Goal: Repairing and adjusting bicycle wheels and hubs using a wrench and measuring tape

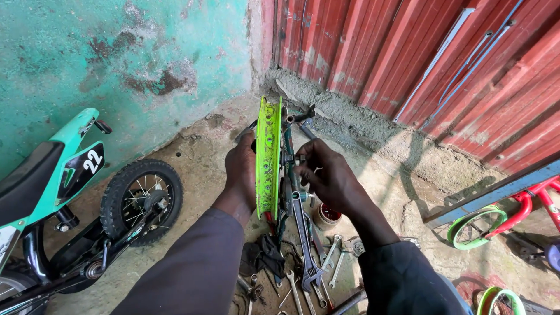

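A bright green bicycle wheel rim (pixel 268 157) stands on edge in a dark green bike frame (pixel 289 169), seen edge-on in the middle of the view. My left hand (pixel 240 169) grips the rim from its left side. My right hand (pixel 326 172) is on the right side, fingers pinched at the axle area of the frame. What the fingertips hold is too small to tell. Both arms wear dark sleeves.
Several wrenches and spanners (pixel 312 268) and a black rag (pixel 262 254) lie on the concrete floor below the wheel, with a small round tin (pixel 326 216). A teal child's motorbike (pixel 76 198) stands left. A red small bike with green wheels (pixel 501 224) sits right. Red corrugated wall (pixel 420 52) behind.
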